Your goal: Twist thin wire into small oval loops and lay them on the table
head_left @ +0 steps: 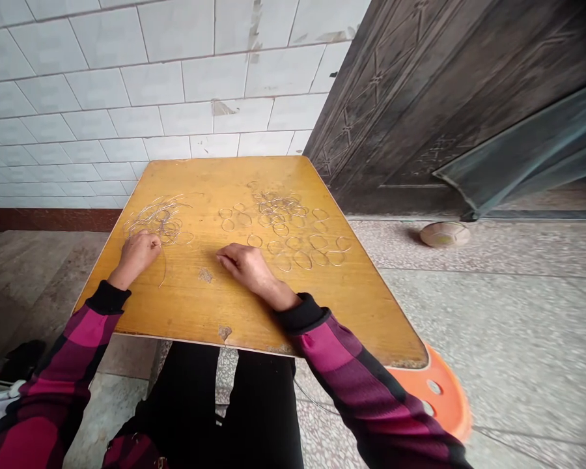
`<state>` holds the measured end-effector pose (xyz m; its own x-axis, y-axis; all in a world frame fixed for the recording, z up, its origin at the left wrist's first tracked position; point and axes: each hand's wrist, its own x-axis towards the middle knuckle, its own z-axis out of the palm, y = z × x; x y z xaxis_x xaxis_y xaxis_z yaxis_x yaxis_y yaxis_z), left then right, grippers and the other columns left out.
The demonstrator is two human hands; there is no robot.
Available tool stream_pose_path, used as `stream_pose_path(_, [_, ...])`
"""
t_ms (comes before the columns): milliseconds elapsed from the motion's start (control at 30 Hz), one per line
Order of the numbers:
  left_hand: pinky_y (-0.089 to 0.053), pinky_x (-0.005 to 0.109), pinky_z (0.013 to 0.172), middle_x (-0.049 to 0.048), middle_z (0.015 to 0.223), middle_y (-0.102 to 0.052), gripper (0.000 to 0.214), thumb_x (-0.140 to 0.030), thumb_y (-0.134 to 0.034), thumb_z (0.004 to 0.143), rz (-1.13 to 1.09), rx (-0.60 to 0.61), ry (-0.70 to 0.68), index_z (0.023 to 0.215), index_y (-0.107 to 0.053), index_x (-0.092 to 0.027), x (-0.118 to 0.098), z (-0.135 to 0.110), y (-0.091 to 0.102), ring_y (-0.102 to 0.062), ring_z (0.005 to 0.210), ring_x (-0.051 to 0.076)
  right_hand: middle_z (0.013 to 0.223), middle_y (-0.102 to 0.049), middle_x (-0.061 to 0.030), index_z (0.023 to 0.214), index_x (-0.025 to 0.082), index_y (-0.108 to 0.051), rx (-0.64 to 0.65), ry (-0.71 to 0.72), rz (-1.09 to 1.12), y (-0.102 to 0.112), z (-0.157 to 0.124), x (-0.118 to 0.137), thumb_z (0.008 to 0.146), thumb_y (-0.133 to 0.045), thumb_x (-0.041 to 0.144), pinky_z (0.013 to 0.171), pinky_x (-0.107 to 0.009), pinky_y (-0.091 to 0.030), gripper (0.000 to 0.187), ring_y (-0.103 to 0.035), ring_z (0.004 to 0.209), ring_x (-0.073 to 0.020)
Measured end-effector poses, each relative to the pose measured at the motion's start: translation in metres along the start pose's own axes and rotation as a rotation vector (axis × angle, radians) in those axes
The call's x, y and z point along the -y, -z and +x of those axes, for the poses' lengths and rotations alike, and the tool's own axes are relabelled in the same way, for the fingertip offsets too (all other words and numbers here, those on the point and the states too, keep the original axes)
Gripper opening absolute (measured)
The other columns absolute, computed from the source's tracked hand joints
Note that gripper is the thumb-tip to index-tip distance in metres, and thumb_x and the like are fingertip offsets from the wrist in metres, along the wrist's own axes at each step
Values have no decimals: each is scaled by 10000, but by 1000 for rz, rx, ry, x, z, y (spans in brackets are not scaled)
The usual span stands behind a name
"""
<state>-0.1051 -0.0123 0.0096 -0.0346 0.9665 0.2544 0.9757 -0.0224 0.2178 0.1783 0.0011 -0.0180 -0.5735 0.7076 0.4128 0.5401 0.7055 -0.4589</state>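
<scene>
yellow wooden table point(176, 316), loose wires point(163, 220), wire rings point(279, 208)

We take this for a home's entrance. We note a tiled wall point(127, 85), a dark patterned door point(400, 124), a hanging cloth point(527, 153) and speckled flooring point(493, 332).

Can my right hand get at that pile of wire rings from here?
Likely yes: your right hand is just nearer you than the pile of wire rings, with nothing tall on the table between them.
</scene>
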Motion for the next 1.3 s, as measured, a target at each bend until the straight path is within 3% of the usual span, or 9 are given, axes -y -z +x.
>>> stream_pose_path(200, [-501,296,617,12,645,-650,145,-322,-574,721,-570,-147,245,717,-641,-193,4,-17,19,-626,603,171,863,-713,-97,933,142,-695,-5,19,7,-1,1,-1,914,-504,175,703,-267,-466,194,-659,769,-181])
stream_pose_path(400, [-470,244,495,10,651,-651,94,-257,-608,667,-939,-224,369,698,-598,-168,-8,-29,45,-561,516,112,870,-712,-102,942,145,-697,9,23,13,-2,1,-2,914,-505,177,707,-275,-461,197,-658,777,-188])
stream_pose_path(567, [-320,206,391,-21,550,-594,56,-156,-587,670,-868,-164,343,718,-609,-140,-9,-14,66,-429,408,67,866,-712,-99,935,149,-697,10,28,5,-1,1,-1,914,-501,179,699,-272,-455,200,-654,766,-183])
stream_pose_path(700, [-315,205,418,-38,550,-595,124,-82,-550,699,-709,-100,304,779,-639,-114,-13,-2,86,-396,400,54,868,-712,-100,941,149,-696,15,31,7,-1,2,-1,913,-501,178,701,-272,-456,199,-654,770,-183])
stream_pose_path(933, [-296,173,440,-26,597,-602,77,-98,-609,772,-808,-365,97,828,-658,-77,-36,9,120,-373,424,17,847,-711,-90,875,142,-696,-31,-8,158,1,2,3,883,-532,167,705,-274,-461,166,-652,759,-170])
stream_pose_path(1033, [-344,179,422,-26,660,-644,103,-167,-652,801,-955,-468,-11,895,-647,-124,-51,4,111,-461,447,35,693,-674,-33,805,147,-676,-46,-155,487,2,3,7,880,-574,278,594,-246,-447,183,-607,601,-124])
stream_pose_path(1100, [-479,223,514,-16,753,-692,141,-231,-651,834,-954,-489,-73,962,-642,-173,-61,-4,93,-589,561,80,620,-636,2,767,152,-653,-22,-288,814,5,5,10,845,-622,423,504,-223,-430,284,-557,498,-95])
stream_pose_path(1200, [-569,319,747,9,867,-736,145,-247,-623,867,-712,-535,-243,999,-675,-220,-75,-19,58,-692,786,155,659,-652,12,804,157,-659,-15,-401,1241,12,8,12,741,-690,571,448,-193,-434,420,-540,464,-66])
stream_pose_path(1300, [-552,354,875,53,997,-745,172,-189,-566,889,-432,-456,-545,975,-711,-222,-83,-28,25,-693,952,202,703,-671,17,870,162,-675,-19,-411,1451,19,9,13,674,-732,602,434,-175,-446,484,-556,480,-57])
